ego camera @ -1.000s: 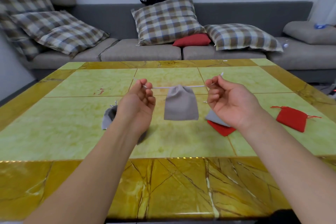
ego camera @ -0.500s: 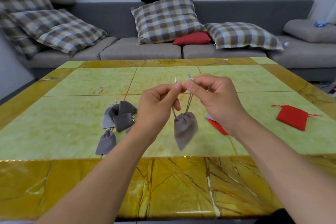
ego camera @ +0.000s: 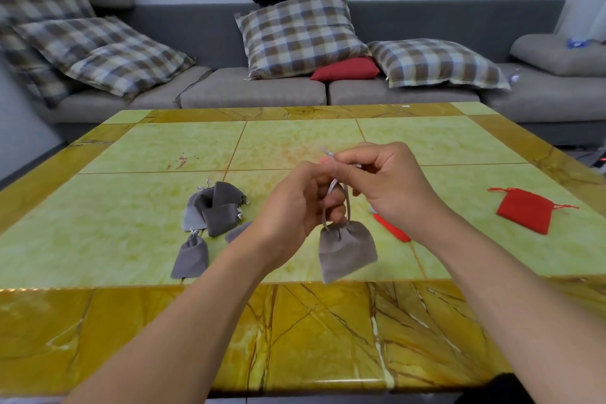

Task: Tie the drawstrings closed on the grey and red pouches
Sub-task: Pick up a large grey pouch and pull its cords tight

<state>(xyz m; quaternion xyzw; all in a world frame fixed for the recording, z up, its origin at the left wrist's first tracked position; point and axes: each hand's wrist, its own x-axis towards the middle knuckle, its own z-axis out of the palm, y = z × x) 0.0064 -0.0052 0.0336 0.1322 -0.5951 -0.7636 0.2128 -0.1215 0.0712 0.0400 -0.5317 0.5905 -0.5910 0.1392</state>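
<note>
Pouch [ego camera: 347, 249] hangs by drawstrings [ego camera: 333, 188] below pinching fingers [ego camera: 341, 170].

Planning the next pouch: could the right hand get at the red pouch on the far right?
Probably yes: the red pouch lies alone on bare table, but the right hand must first release the drawstring.

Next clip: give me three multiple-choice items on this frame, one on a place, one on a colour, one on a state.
1. Where does the lone red pouch lie? A far left B table's right side C sofa
2. What colour is the pouch hanging from the hands? A grey B red C green
3. That pouch's mouth is: A wide open B cinched C cut off

Key: 1 B, the red pouch lies flat there. 2 A, the grey pouch dangles below the left hand and right hand. 3 B, its top is gathered under the drawstrings.
</note>
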